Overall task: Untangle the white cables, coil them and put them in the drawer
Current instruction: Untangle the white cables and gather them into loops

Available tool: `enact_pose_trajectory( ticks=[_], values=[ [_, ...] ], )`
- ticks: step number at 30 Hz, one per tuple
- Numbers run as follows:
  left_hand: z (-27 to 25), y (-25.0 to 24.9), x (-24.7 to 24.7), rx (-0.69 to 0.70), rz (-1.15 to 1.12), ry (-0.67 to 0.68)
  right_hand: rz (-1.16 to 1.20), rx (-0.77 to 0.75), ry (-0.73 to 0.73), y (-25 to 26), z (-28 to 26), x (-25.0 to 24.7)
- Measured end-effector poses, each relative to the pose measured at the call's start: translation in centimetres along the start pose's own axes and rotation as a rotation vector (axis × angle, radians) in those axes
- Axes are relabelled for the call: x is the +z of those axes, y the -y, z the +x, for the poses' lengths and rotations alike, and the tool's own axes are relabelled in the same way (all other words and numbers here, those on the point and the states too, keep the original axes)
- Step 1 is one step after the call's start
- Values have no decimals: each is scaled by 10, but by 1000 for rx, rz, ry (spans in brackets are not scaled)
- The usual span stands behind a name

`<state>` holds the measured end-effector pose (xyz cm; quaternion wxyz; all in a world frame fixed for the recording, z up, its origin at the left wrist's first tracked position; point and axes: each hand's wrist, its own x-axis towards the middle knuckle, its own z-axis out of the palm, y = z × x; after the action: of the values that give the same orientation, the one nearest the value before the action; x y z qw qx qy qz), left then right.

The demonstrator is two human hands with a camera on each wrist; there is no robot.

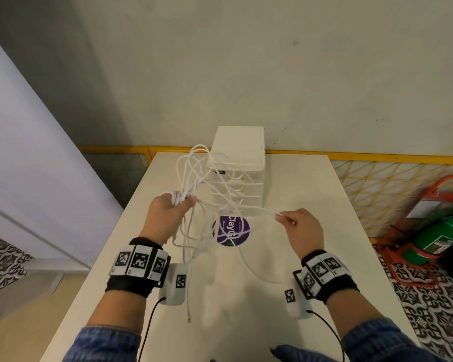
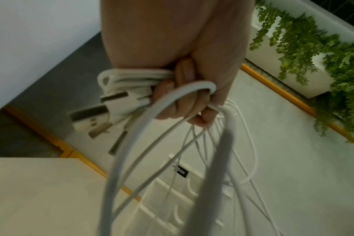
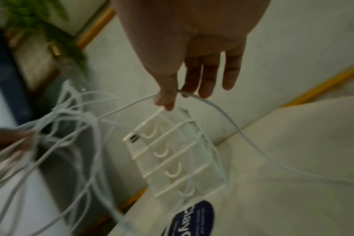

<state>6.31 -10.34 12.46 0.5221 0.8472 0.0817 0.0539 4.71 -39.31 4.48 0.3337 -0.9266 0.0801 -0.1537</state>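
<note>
Left hand (image 1: 168, 212) fingers clamp the tangled white cables (image 1: 194, 173) above the tabletop (image 1: 324, 205). Right hand (image 1: 302, 231) fingers pinch one thin white strand (image 3: 222, 110), other fingers loose.

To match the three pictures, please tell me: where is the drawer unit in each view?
Head: drawer unit at centre, at the table's far end, behind the cables.
Left wrist: bottom centre, behind hanging cables.
Right wrist: centre, tilted, below the right hand.
Shared landmark: its small black label.
</note>
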Motion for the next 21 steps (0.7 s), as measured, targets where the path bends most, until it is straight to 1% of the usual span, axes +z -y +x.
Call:
enact_pose_trajectory(
  ticks=[2,3,5,9,13,17,19,21],
  values=[
    [4,4,-6,-31,-34,-66,-28,210,41,-27,-3,-4],
    [6,6,-7,-40,-55,-83,-36,282,69,-38,-6,-5],
    [7,6,-7,-42,-54,-91,-52,367,103,-55,-11,-4],
    [7,5,-13,-31,-76,-134,-69,535,107,-84,-20,-11],
    [5,2,-19,-28,-108,-133,-152,627,160,-102,-23,-19],
    [3,1,-22,-28,-125,-117,-209,611,238,-107,-18,-16],
    [4,4,-27,-38,-156,-173,-292,641,281,-111,-17,-19],
    [7,10,-36,-71,-226,-276,-362,682,314,-116,-20,-23]
  ],
)
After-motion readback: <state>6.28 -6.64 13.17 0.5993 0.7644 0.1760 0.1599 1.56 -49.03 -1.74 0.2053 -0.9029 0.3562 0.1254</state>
